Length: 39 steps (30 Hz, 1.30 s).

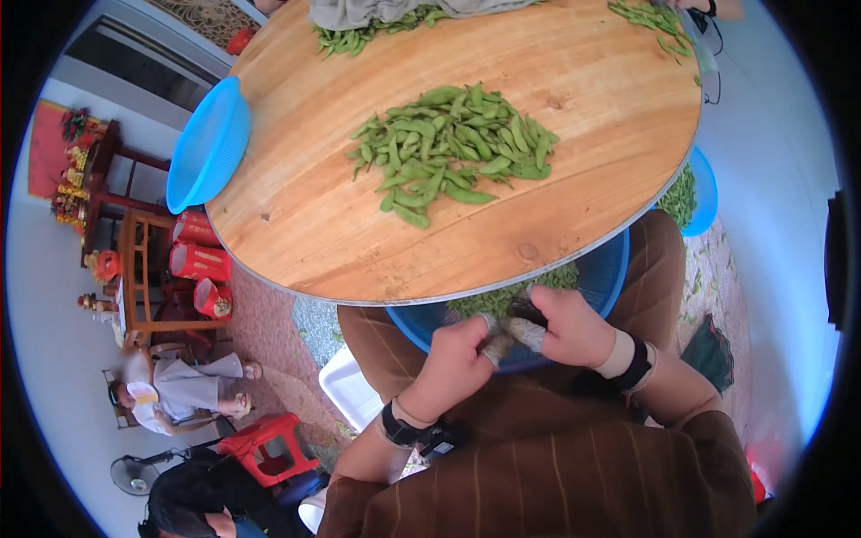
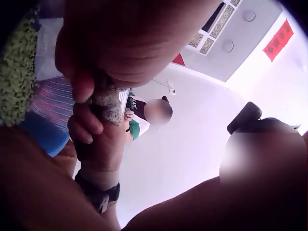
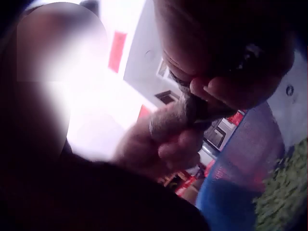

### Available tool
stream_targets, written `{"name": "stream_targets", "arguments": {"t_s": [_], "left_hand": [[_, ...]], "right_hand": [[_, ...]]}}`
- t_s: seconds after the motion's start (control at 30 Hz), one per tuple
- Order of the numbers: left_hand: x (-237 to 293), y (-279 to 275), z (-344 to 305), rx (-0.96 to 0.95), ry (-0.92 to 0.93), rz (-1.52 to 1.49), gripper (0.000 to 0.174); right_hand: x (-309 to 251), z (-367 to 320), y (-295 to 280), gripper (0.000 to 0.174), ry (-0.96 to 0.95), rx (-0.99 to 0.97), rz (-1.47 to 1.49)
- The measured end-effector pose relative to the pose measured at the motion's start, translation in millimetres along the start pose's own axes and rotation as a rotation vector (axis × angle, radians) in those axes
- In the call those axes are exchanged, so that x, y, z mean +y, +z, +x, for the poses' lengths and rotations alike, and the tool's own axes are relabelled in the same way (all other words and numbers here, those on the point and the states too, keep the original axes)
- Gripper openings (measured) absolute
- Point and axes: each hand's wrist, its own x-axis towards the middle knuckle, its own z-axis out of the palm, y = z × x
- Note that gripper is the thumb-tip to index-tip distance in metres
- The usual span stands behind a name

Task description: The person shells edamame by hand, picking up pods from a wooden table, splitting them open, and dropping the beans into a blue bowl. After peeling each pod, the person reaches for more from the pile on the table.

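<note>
In the head view, my left hand (image 1: 456, 363) and right hand (image 1: 574, 327) meet over a blue basin (image 1: 614, 269) on the lap. Grey wrappings cover the thumbs, which point toward each other. Small green beans (image 1: 560, 278) fill part of the basin. Fingers of both hands are curled, and whatever may lie between them is hidden. The left wrist view has the left hand (image 2: 144, 43) close above the right hand (image 2: 103, 144). Dark and blurred, the right wrist view shows the right hand (image 3: 231, 53) against the left hand (image 3: 159, 149). Green pods (image 1: 457, 143) lie heaped on the round table (image 1: 341, 242).
A blue basket (image 1: 211, 143) leans at the table's left edge. More pods lie under grey cloth (image 1: 386, 9) and at the far right (image 1: 650, 18). Another blue basin (image 1: 706, 193) stands right of the table. A red stool (image 1: 269, 448) and a seated person (image 1: 179, 390) are at left.
</note>
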Motion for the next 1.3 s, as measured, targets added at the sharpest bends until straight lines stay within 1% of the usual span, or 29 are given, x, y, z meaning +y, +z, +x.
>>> {"name": "stream_targets", "arguments": {"t_s": [0.03, 0.07, 0.13, 0.17, 0.23, 0.27, 0.33, 0.37, 0.43, 0.47, 0.5, 0.53, 0.6, 0.63, 0.67, 0.7, 0.73, 0.8, 0.87, 0.93, 0.97, 1.03, 1.17, 1.23, 1.27, 1.3], "left_hand": [[-1, -2, 0, -0.064, -0.011, -0.107, 0.01], [0, -3, -1, -0.057, -0.007, -0.104, 0.01], [16, -11, -2, -0.249, -0.225, -0.609, 0.011], [14, -13, -2, -0.243, -0.219, -0.606, 0.011], [9, -15, -4, -0.233, -0.234, -0.797, 0.013], [9, -19, -7, -0.22, -0.229, -0.796, 0.013], [13, -37, -17, -0.13, -0.29, -0.788, 0.014], [10, -46, -27, -0.116, -0.291, -0.786, 0.014], [-1, -66, -58, 0.096, -0.286, -0.777, 0.012], [-7, -81, -74, 0.153, -0.345, -0.588, 0.012], [-14, -93, -89, 0.206, -0.35, -0.552, 0.011], [-19, -101, -102, 0.275, -0.422, -0.402, 0.013], [-17, -113, -113, 0.261, -0.634, 0.551, 0.013], [-12, -113, -112, 0.261, -0.638, 0.552, 0.013], [-7, -112, -106, 0.376, -0.601, 0.676, 0.014], [1, -111, -97, 0.493, -0.559, 0.799, 0.014], [7, -110, -85, 0.497, -0.559, 0.798, 0.014], [22, -105, -51, 0.575, -0.067, 0.636, 0.015], [36, -97, -10, 0.563, 0.109, 0.679, 0.019], [34, -94, 25, 0.566, 0.249, 0.704, 0.02], [34, -93, 35, 0.581, 0.251, 0.696, 0.02], [33, -92, 51, 0.477, 0.248, 0.773, 0.024], [25, -92, 59, 0.462, 0.196, 0.753, 0.027], [25, -90, 53, 0.646, 0.352, 0.668, 0.023], [27, -86, 48, 0.637, 0.354, 0.667, 0.023], [32, -81, 40, 0.591, 0.193, 0.12, 0.02]], "right_hand": [[4, 1, -4, 0.02, -0.067, -0.004, 0.048], [3, 2, -10, 0.02, -0.074, -0.005, 0.046], [-4, 4, -21, 0.02, 0.429, -0.436, 0.748], [-4, 6, -22, 0.02, 0.422, -0.438, 0.743], [-5, 6, -19, 0.018, 0.401, -0.399, 0.907], [-5, 6, -16, 0.018, 0.394, -0.41, 0.901], [-3, 7, -9, 0.023, 0.429, -0.342, 1.059], [-5, 8, -9, 0.023, 0.425, -0.356, 1.059], [-7, 8, -10, 0.026, 0.25, -0.196, 0.533], [-2, 7, -7, 0.026, 0.245, -0.202, 0.538], [7, 5, -3, 0.028, 0.178, -0.21, 0.414], [12, 4, -1, 0.031, 0.113, -0.214, 0.291], [9, 6, -2, 0.03, 0.116, -0.23, 0.257], [7, 7, -4, 0.029, 0.12, -0.245, 0.217], [1, 9, -6, 0.029, 0.119, -0.248, 0.218], [-7, 13, -8, 0.029, 0.074, -0.243, 0.135], [-13, 16, -8, 0.029, 0.028, -0.238, 0.05], [-17, 18, -5, 0.028, 0.005, -0.235, 0.032], [-20, 17, -3, 0.027, -0.018, -0.237, 0.003], [-20, 11, -3, 0.027, -0.021, -0.222, -0.018], [-20, 8, -4, 0.027, -0.026, -0.227, -0.033], [-18, 2, -7, 0.026, 0.055, -0.174, 0.0], [-18, -3, -11, 0.026, 0.109, -0.122, 0.048], [-20, -2, -11, 0.028, 0.137, -0.139, 0.089], [-21, -2, -11, 0.028, 0.143, -0.135, 0.094], [-23, -1, -12, 0.027, 0.092, -0.117, 0.104]]}}
